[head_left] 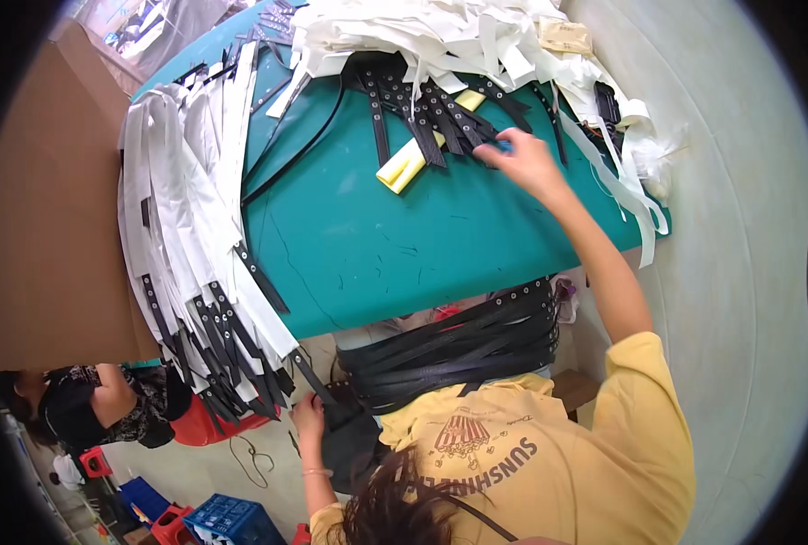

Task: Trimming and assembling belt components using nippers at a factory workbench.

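My right hand [524,162] reaches over the table at the far right, slightly blurred, its fingers apart beside a bunch of black belts with metal eyelets [431,118]. Nothing shows clearly in its grasp; a bluish patch shows at the fingertips. Low on the left, my left hand [309,418] is closed by the hanging end of a black eyelet strap [309,371], and its fingers seem to pinch it. Across my lap lies a thick bundle of black belts [449,354]. A folded yellow piece [401,168] rests under the belt ends on the table.
White-wrapped belts [181,182] hang over the left edge of the green table [359,263]. White strips [422,36] are heaped at the back. A cardboard box [49,209] stands left. Another person [104,400] sits beyond it, near a blue crate [236,522].
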Action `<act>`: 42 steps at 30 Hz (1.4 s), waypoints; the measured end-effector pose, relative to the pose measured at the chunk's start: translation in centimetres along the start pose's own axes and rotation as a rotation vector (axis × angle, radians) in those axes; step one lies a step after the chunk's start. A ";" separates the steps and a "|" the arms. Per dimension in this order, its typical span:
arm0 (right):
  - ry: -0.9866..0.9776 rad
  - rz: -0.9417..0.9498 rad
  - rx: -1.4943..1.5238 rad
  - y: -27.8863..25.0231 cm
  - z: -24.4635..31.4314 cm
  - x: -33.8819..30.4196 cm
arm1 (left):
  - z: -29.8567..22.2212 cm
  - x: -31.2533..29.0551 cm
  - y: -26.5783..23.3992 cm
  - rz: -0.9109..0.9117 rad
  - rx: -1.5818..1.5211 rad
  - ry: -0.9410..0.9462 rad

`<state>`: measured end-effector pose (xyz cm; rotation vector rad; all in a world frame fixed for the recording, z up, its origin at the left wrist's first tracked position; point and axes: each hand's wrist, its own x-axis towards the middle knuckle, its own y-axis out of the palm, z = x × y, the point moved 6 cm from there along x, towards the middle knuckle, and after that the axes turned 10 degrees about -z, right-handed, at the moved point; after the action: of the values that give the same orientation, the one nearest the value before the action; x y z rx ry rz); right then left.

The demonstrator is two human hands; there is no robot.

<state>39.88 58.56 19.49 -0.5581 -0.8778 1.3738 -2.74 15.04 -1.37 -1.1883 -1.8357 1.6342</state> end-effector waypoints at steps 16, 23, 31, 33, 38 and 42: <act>0.088 0.350 1.129 -5.2 13.4 -16.2 | -39.1 4.7 -16.3 0.617 -2.020 0.230; 0.861 0.440 1.661 4.8 7.3 -16.6 | -36.1 2.4 -17.7 0.774 -2.085 0.085; 0.264 0.292 2.269 -2.3 2.3 -7.8 | -26.9 2.3 -16.0 0.522 -1.856 -0.089; 0.274 0.119 2.034 -4.3 -0.4 -6.7 | -22.0 0.8 -15.8 0.423 -1.512 -0.211; 0.338 -0.004 1.195 -5.9 -1.6 -7.1 | -18.6 -3.2 -15.7 0.728 -1.512 -0.067; 0.363 0.301 0.779 -3.8 2.3 -9.6 | -21.2 -0.8 -15.6 0.501 -1.916 -0.280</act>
<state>40.63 48.31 21.84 -0.3125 0.0687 1.6773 8.98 27.85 18.44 -2.0841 -3.4179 -0.5414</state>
